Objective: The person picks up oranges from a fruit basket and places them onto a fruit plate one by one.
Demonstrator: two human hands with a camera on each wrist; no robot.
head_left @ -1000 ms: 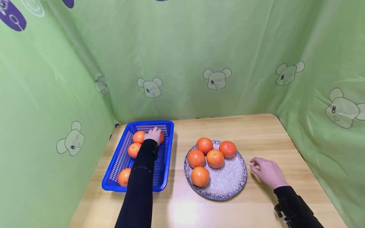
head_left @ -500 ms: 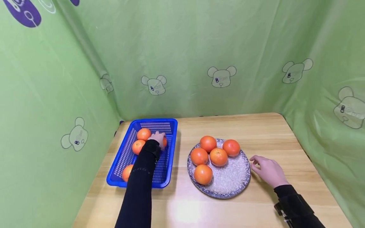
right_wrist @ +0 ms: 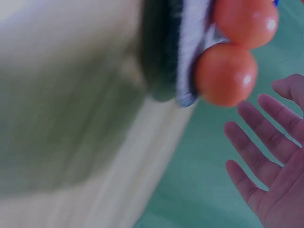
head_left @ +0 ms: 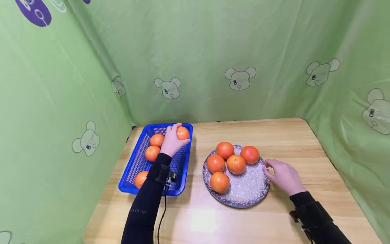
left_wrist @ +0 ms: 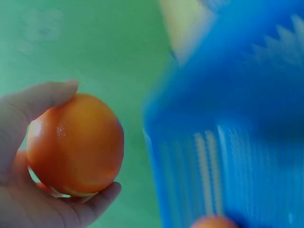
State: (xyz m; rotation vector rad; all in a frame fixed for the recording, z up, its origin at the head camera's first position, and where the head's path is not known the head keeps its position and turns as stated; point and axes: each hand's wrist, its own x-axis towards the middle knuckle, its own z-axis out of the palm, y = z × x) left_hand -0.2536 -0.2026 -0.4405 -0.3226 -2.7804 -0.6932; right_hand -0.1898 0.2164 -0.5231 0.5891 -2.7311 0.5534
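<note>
A glossy, round orange fruit (head_left: pixel 182 133) is gripped by the left hand (head_left: pixel 174 141) at the far right corner of a blue, perforated plastic basket (head_left: pixel 178 163); three similar fruits (head_left: pixel 152 153) show inside; five orange-red fruits (head_left: pixel 236 164) rest on a round, speckled plate (head_left: pixel 248 184).

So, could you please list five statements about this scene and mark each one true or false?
1. The left hand holds a fruit. True.
2. Five fruits lie on the plate. True.
3. In the head view, the basket stands to the right of the plate. False: it stands to the left of it.
4. The right hand also holds a fruit. False: it holds no fruit, and its fingertips are at the plate's edge.
5. Three fruits can be seen lying in the basket in the head view. True.
</note>
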